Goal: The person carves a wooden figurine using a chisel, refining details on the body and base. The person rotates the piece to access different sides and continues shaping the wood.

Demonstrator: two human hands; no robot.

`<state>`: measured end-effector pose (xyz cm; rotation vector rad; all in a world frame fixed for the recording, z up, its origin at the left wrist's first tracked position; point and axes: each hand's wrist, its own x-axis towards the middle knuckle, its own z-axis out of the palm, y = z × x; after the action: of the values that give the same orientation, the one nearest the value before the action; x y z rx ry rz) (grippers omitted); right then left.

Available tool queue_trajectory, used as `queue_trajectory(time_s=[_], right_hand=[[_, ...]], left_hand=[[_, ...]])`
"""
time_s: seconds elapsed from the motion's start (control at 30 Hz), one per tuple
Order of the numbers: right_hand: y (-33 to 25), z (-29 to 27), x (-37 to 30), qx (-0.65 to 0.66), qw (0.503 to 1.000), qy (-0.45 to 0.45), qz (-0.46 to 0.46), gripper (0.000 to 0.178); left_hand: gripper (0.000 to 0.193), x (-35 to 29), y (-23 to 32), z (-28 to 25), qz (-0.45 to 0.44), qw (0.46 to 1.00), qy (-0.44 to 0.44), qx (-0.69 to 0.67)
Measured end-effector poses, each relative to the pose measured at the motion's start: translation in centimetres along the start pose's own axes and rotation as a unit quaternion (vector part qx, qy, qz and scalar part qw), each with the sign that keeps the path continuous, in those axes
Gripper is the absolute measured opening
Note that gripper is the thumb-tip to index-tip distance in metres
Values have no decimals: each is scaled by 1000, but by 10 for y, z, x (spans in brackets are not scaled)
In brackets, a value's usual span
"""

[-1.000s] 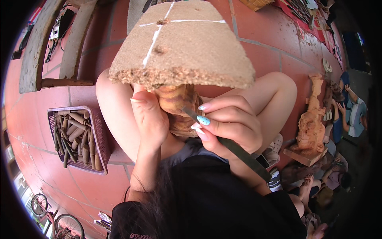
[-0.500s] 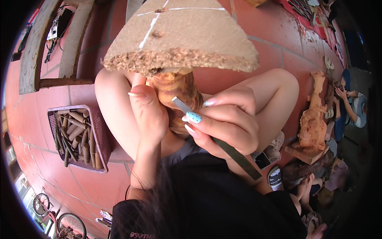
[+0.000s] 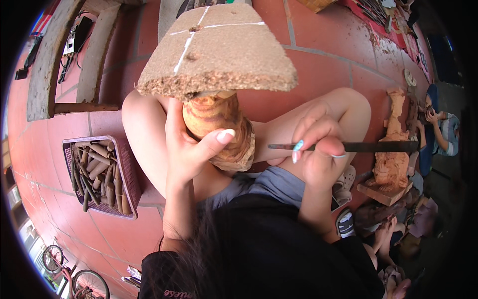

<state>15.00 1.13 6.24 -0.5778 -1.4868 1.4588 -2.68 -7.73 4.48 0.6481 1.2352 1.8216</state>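
A carved wooden figure (image 3: 219, 117), brown with swirling grain, stands tilted between my bent legs. A flat, rough-edged fibreboard (image 3: 224, 57) with white crossed lines and holes sits against its far end and hides that end. Round the figure's left side wraps my left hand (image 3: 191, 142), thumb lying across its near face. To the right and apart from the wood, my right hand (image 3: 320, 144) grips a long, flat, dark metal chisel (image 3: 371, 147). Its narrow tip points left toward the figure without touching it.
A purple plastic basket (image 3: 130, 179) of brown wooden rods stands at left, below a wooden frame (image 3: 47, 65). Another carved wooden piece (image 3: 391, 164) lies at right, near slippers (image 3: 343, 187) and a seated person (image 3: 445, 132). A bicycle (image 3: 74, 274) is at lower left.
My right hand has drawn back to the right, taking the chisel off the wood and turning it nearly level. The figure and board have shifted; my left thumb now crosses the figure.
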Motion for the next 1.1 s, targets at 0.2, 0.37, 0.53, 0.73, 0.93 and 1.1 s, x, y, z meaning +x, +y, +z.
queue_trajectory(time_s=[0.2, 0.37, 0.53, 0.73, 0.93, 1.1], right_hand=[[-22, -33, 5, -53, 997, 17, 57, 60], [-26, -50, 1, -106, 992, 36, 64, 59], [-27, -46, -10, 96, 994, 40, 37, 40], [-30, -21, -8, 197, 977, -72, -45, 47], [-34, -11, -4, 91, 996, 10, -14, 51], [-44, -33, 0, -6, 992, -51, 116, 63]], left_hand=[[80, -7, 5, 2, 0, 998, -21, 67], [73, -11, 6, 0, 1, 999, -25, 48], [64, -18, 5, 0, 10, 999, -34, 4], [67, -34, 3, -13, -23, 997, -55, 51], [63, -37, -11, -44, 10, 990, -138, 19], [80, -9, -11, -50, 67, 979, -194, 11]])
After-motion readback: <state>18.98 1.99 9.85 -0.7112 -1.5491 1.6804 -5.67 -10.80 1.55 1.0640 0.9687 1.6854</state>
